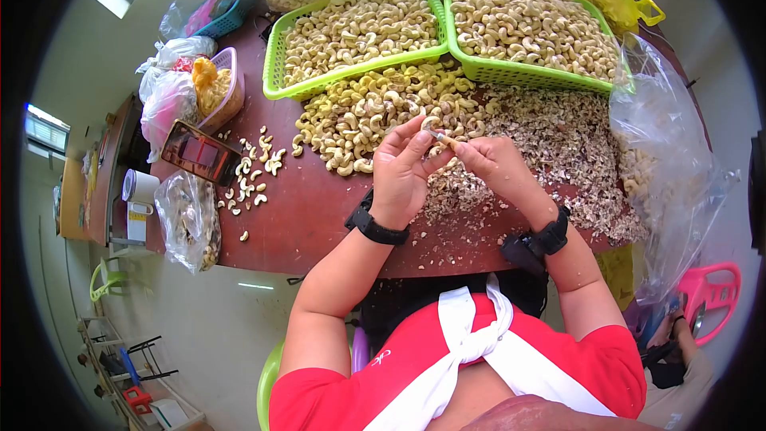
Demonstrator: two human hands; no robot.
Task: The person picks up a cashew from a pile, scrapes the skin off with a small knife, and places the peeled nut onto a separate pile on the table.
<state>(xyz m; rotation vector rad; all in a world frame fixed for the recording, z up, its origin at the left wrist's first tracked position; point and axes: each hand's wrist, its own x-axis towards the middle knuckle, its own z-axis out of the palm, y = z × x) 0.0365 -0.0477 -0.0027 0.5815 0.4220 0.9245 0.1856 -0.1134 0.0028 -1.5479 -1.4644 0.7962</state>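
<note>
Between the fingertips of my left hand (401,177) a cashew nut (431,123) is pinched. My right hand (499,166) grips a small knife (444,139) by its handle, and the blade touches or nearly touches the nut. Both hands are raised over the red table (319,223). Just beyond them lies a heap of cashews (359,124), some with brown skin on. To the right of it spreads a pile of skin flakes (558,132), with scattered bits under my hands.
Two green baskets (275,64) (511,76) of cashews stand at the back. On the left are a phone (199,152), loose nuts (255,168), a plastic bag (187,219) and a pink tub (233,96). A large clear bag (670,168) hangs over the right edge. Another person's leg (685,339) shows lower right.
</note>
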